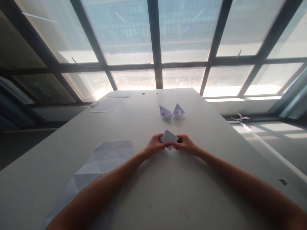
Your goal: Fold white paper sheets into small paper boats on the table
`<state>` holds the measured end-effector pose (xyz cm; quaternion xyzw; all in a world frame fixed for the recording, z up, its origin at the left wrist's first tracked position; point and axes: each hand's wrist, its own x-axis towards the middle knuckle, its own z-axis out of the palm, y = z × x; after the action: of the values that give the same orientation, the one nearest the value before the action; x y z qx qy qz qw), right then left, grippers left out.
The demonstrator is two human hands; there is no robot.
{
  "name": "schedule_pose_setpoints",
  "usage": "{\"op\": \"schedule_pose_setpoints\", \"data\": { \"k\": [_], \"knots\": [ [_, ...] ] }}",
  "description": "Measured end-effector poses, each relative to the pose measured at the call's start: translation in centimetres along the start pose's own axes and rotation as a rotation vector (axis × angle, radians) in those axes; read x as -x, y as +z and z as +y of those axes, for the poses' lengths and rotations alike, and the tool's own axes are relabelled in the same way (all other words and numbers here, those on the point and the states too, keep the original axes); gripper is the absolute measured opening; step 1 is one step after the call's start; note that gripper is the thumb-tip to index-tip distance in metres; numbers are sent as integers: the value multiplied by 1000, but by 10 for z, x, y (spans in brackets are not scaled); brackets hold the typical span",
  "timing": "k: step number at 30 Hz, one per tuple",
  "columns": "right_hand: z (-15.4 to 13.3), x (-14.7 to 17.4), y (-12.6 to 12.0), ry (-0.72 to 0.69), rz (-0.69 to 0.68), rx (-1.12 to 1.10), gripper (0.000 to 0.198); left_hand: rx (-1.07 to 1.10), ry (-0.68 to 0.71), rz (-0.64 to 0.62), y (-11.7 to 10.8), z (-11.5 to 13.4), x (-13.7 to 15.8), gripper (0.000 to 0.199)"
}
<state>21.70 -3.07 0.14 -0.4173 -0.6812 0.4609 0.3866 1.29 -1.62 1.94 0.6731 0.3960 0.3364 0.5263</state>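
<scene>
A creased sheet [109, 156] lies at lower left. Just below the frame's centre, the left hand [154, 145] pinches one side of a small folded paper [169, 136]; higher up stand two paper boats [178, 111]. The right hand [186, 144] grips the small paper's other side. Light, matching thumb pressure should keep the folds even and uncrumpled.

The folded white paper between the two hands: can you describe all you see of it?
The folded paper is white, matte and roughly diamond-shaped, with a crease running down from its top corner and a smaller point at the bottom. The left hand and right hand hold it from either side. It is over the white table, nearer than two paper boats; whether it rests there is unclear.
</scene>
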Motion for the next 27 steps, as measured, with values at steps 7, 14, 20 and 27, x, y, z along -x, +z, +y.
{"op": "schedule_pose_setpoints", "data": {
  "k": [7, 14, 20, 27],
  "knots": [
    [3, 2, -1, -30, -108, 112, 40, 91, 12, 4, -2, 0, 2, 38],
    [9, 2, 3, -65, -92, 135, 30, 127, 25, 31, -2, -5, 1, 38],
    [12, 4, 7, -79, -113, 175, 34, 83, 19, 53, -3, -6, 0, 36],
    [6, 8, 6, -62, -117, 167, 33, 41, -1, 28, -2, -5, 0, 36]
  ]
}}
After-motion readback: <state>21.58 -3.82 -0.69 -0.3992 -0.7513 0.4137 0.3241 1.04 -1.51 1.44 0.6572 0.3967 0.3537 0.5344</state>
